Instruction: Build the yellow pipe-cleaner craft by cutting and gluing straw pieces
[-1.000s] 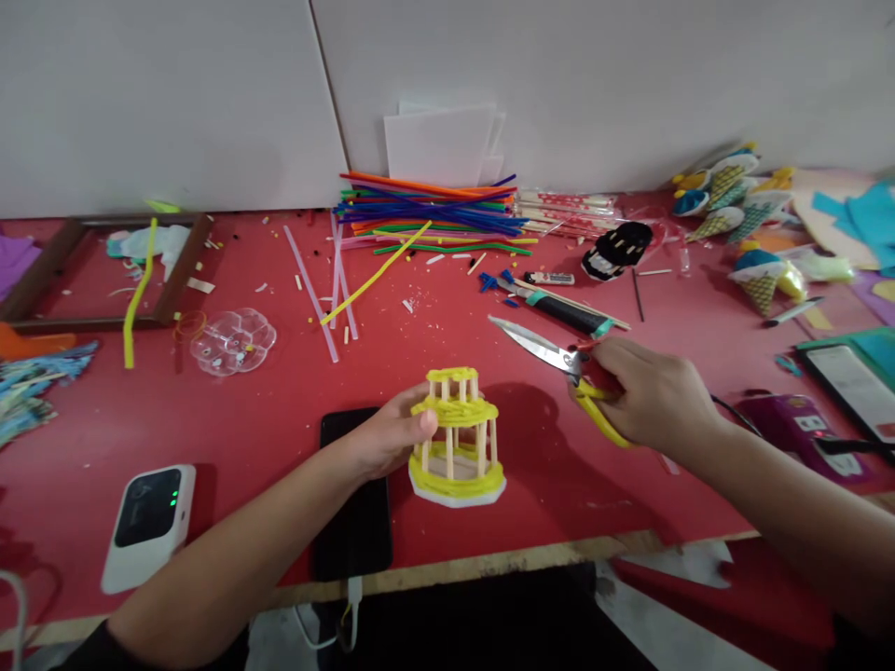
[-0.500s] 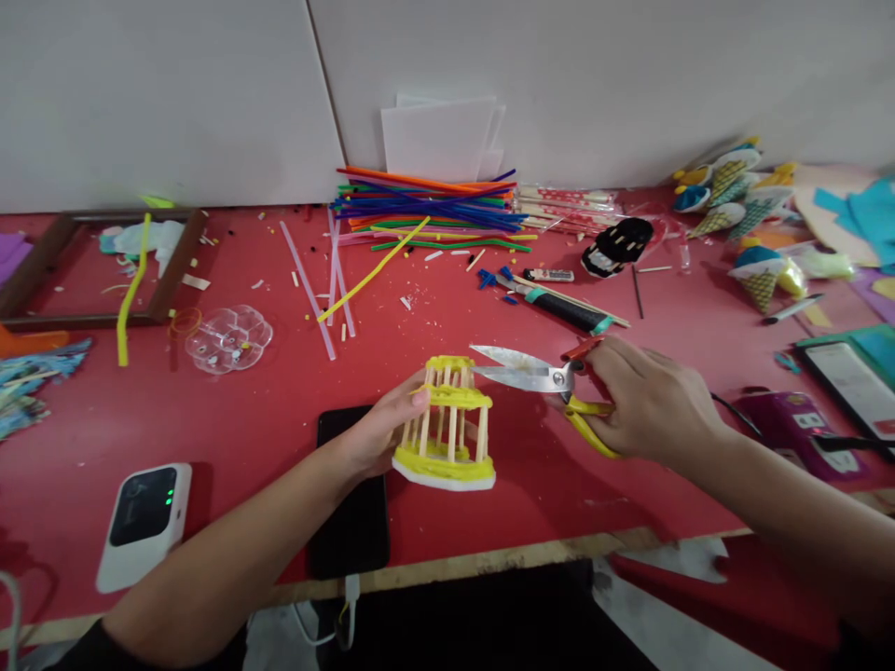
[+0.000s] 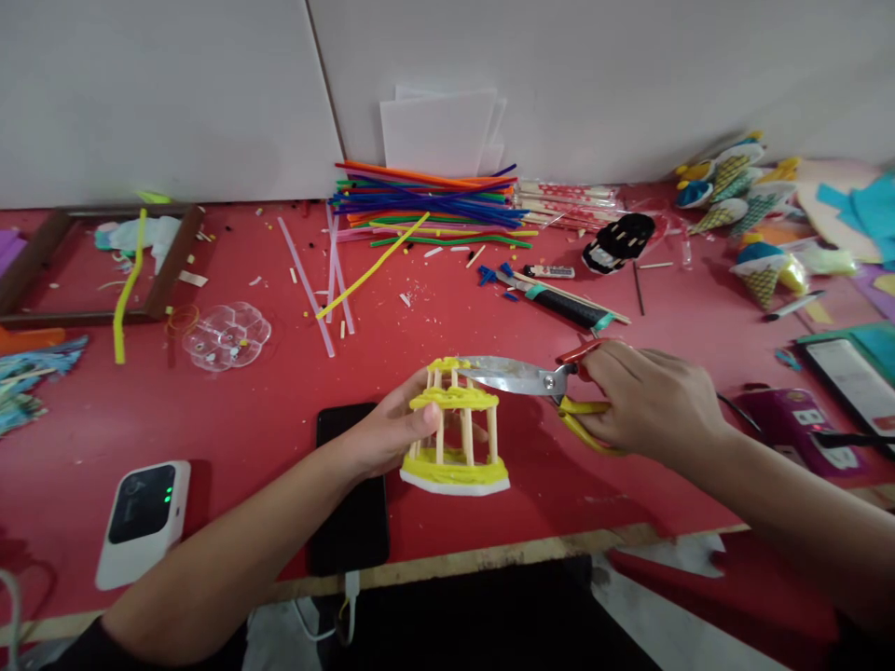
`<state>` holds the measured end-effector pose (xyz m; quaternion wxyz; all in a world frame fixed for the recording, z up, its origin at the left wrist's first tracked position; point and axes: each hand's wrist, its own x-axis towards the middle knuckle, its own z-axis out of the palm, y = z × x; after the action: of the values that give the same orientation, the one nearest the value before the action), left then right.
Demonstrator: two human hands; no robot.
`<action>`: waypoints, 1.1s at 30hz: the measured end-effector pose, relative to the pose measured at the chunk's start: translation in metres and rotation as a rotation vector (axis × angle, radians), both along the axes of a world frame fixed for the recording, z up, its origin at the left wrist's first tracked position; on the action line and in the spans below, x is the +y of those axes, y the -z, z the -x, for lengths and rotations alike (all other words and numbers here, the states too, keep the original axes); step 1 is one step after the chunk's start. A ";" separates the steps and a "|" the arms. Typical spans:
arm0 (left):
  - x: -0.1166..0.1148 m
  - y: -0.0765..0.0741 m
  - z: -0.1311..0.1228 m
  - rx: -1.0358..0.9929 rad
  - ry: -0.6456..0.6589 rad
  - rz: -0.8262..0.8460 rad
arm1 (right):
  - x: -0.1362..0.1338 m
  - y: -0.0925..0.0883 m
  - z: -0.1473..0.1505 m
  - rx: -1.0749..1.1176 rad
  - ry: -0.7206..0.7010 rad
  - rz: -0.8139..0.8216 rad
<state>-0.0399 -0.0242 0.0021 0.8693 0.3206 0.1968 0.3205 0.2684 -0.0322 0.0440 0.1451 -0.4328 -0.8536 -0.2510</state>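
My left hand [image 3: 395, 429] is closed round the left side of a small tiered model [image 3: 467, 399], its thumb pressed on the lower tier. The model has wooden stick posts, yellow fuzzy bands and a white base, and it is held above the red table. In my right hand [image 3: 647, 396] is a pair of scissors [image 3: 521, 377] with one red and one yellow handle. The blades look closed together, and their tips touch or overlap the model's top tier by the upper yellow band. Some left fingers are hidden behind the model.
Behind lie a pile of coloured pipe cleaners [image 3: 426, 210], pliers [image 3: 570, 308] and a black fuzzy model [image 3: 619, 242]. A black phone [image 3: 353, 522] lies under my left wrist. At left are a white device [image 3: 144, 522], a clear palette [image 3: 227, 337] and a brown frame [image 3: 183, 252].
The scissor blades have closed and moved slightly left onto the model's top tier. The model has turned and shifted a little right in my left hand.
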 end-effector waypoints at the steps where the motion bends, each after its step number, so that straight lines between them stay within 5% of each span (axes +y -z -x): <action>1: 0.000 0.000 0.000 0.011 -0.013 0.012 | 0.000 0.000 0.000 -0.005 0.001 -0.007; 23: 0.001 -0.010 -0.004 0.055 -0.028 0.014 | 0.005 -0.005 -0.006 -0.060 -0.036 -0.144; 33: 0.003 0.000 -0.002 0.035 0.019 0.054 | 0.006 -0.001 -0.003 -0.047 -0.044 -0.115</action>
<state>-0.0378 -0.0216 0.0025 0.8771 0.3044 0.2174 0.3012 0.2718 -0.0265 0.0454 0.1552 -0.3988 -0.8502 -0.3065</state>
